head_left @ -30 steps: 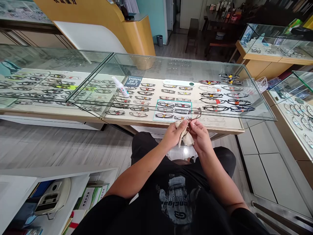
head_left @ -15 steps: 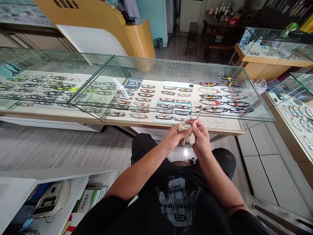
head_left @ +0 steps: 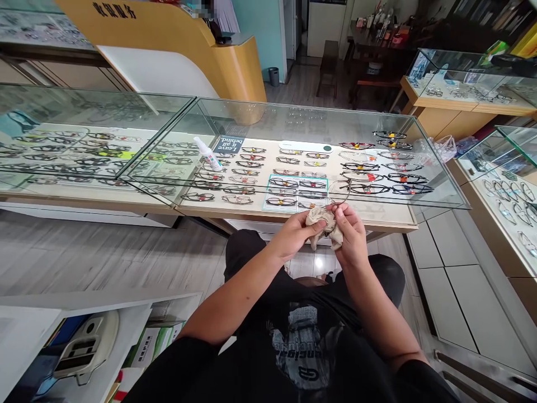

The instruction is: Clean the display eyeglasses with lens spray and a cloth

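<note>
Right of the frame's centre, the left hand (head_left: 297, 232) is closed around a crumpled beige cloth (head_left: 319, 219) bunched against a pair of glasses (head_left: 339, 193). The right hand (head_left: 352, 230) pinches the glasses, a rim showing above its fingertips. Left of centre, a white bottle (head_left: 208, 154) stands on the glass tabletop (head_left: 268, 126), above displayed eyewear (head_left: 248, 164).

Grey bin (head_left: 274, 77) beside a turquoise wall (head_left: 262, 33).

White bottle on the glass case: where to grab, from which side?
I'd take the white bottle around its wider body, below the narrow top, from the wearer's side: it looks upright on the glass case, and nothing visible blocks that side.
</note>
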Motion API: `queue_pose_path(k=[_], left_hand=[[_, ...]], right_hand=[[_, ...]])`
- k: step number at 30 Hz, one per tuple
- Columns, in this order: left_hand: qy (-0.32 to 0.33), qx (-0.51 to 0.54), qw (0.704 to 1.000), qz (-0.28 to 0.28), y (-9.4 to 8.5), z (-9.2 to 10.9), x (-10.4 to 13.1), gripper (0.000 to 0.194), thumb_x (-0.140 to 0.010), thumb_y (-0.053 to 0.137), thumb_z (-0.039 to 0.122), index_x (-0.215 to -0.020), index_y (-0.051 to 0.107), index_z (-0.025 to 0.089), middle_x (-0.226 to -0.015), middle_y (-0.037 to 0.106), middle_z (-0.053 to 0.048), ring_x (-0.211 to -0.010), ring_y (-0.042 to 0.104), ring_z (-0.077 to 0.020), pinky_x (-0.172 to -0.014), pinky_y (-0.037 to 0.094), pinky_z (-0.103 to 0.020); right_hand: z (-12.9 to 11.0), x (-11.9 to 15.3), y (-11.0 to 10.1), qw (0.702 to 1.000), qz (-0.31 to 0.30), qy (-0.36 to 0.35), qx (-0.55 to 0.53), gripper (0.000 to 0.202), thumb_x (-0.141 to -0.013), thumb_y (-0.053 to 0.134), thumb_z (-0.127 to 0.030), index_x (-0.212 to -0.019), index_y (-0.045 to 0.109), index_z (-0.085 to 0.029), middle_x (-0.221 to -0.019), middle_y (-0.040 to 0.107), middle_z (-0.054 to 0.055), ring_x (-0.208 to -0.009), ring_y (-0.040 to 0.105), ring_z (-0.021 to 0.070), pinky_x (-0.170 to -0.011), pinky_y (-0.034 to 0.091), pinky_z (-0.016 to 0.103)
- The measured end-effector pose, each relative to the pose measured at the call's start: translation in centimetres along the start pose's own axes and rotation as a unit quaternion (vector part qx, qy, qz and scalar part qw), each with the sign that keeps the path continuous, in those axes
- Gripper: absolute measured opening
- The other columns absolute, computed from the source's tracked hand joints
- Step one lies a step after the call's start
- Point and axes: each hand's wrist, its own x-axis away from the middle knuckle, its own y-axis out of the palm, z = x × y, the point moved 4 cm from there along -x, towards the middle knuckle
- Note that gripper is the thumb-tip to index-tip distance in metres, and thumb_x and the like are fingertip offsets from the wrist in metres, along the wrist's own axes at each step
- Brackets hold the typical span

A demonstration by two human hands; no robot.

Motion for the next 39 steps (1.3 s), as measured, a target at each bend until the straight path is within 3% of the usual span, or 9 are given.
queue_pose_path(k=[6,13,16,20,23,28,32,36,39], left_hand=[[0.001,0.001,1.000,0.010,0.0,-0.1,0.0,0.054,-0.057,0.108,0.035,-0.100,0.082,0.016,-0.095,0.080,-0.004,-0.085,0.070,-0.0168,-0.084,0.056,-0.031],[0.061,-0.018,0.997,0.044,0.9,-0.2,0.0,0.049,-0.075,0.096,0.058,-0.101,0.083,0.018,-0.097,0.080,-0.005,-0.093,0.071,-0.0199,-0.090,0.055,-0.032],[0.054,-0.026,0.998,0.029,0.5,-0.4,0.0,0.049,-0.078,0.092,0.062,-0.096,0.082,0.018,-0.093,0.078,-0.006,-0.093,0.070,-0.0197,-0.088,0.055,-0.031],[0.009,-0.022,1.000,-0.013,-0.1,-1.0,0.4,0.049,-0.074,0.099,0.049,-0.107,0.081,0.017,-0.098,0.078,-0.005,-0.091,0.068,-0.0167,-0.086,0.054,-0.028],[0.013,-0.026,1.000,-0.011,-0.2,-1.3,0.6,0.055,-0.069,0.103,0.040,-0.113,0.079,0.018,-0.104,0.078,-0.005,-0.094,0.069,-0.0167,-0.087,0.053,-0.027],[0.040,-0.017,0.999,0.031,0.1,-1.4,0.3,0.053,-0.072,0.099,0.053,-0.108,0.081,0.018,-0.096,0.078,-0.004,-0.089,0.069,-0.0170,-0.086,0.054,-0.029],[0.035,-0.005,0.999,0.022,-0.1,-0.9,0.2,0.051,-0.077,0.093,0.063,-0.095,0.081,0.017,-0.087,0.077,-0.005,-0.083,0.069,-0.0180,-0.081,0.055,-0.030],[0.005,-0.004,1.000,-0.011,-0.5,-0.5,1.0,0.047,-0.076,0.097,0.051,-0.105,0.082,0.019,-0.093,0.078,-0.004,-0.086,0.071,-0.0173,-0.080,0.056,-0.028],[-0.001,-0.002,1.000,-0.018,-0.6,-0.7,1.4,0.055,-0.070,0.103,0.038,-0.118,0.081,0.021,-0.102,0.079,-0.003,-0.092,0.071,-0.0163,-0.084,0.057,-0.026]], right_hand=[[0.5,0.4,0.4,1.000,-0.007,0.022,-0.004,0.028,-0.085,0.092,-0.045,-0.091,0.071,-0.028,-0.104,0.076,0.002,-0.087,0.070,0.0179,-0.080,0.063,0.032],[1.1,0.7,0.7,0.999,-0.025,0.040,-0.009,0.031,-0.083,0.094,-0.048,-0.087,0.071,-0.028,-0.099,0.076,0.002,-0.088,0.071,0.0194,-0.079,0.063,0.032],[1.2,0.7,0.2,0.999,-0.013,0.045,-0.016,0.029,-0.081,0.095,-0.046,-0.086,0.073,-0.028,-0.098,0.076,0.001,-0.086,0.071,0.0186,-0.080,0.062,0.032],[1.2,0.5,-0.7,0.999,0.002,0.046,-0.014,0.026,-0.083,0.094,-0.045,-0.087,0.075,-0.026,-0.101,0.076,0.001,-0.085,0.069,0.0161,-0.080,0.061,0.028],[1.4,0.5,-0.7,0.998,0.009,0.054,-0.015,0.027,-0.082,0.094,-0.045,-0.087,0.074,-0.026,-0.101,0.077,0.001,-0.085,0.070,0.0172,-0.081,0.062,0.030],[2.1,0.9,0.2,0.997,-0.011,0.068,-0.030,0.028,-0.082,0.094,-0.047,-0.087,0.074,-0.028,-0.100,0.078,0.001,-0.085,0.071,0.0185,-0.081,0.062,0.032],[2.0,1.0,0.1,0.997,-0.012,0.067,-0.026,0.029,-0.080,0.095,-0.044,-0.082,0.072,-0.026,-0.090,0.075,0.000,-0.078,0.067,0.0154,-0.077,0.059,0.027],[1.3,0.8,-0.2,0.998,0.007,0.047,-0.027,0.029,-0.078,0.096,-0.044,-0.082,0.074,-0.025,-0.096,0.077,0.000,-0.082,0.068,0.0165,-0.078,0.059,0.028],[1.3,0.8,-0.1,0.998,0.006,0.052,-0.033,0.030,-0.077,0.096,-0.045,-0.082,0.074,-0.026,-0.096,0.078,0.001,-0.083,0.069,0.0181,-0.078,0.059,0.030]])
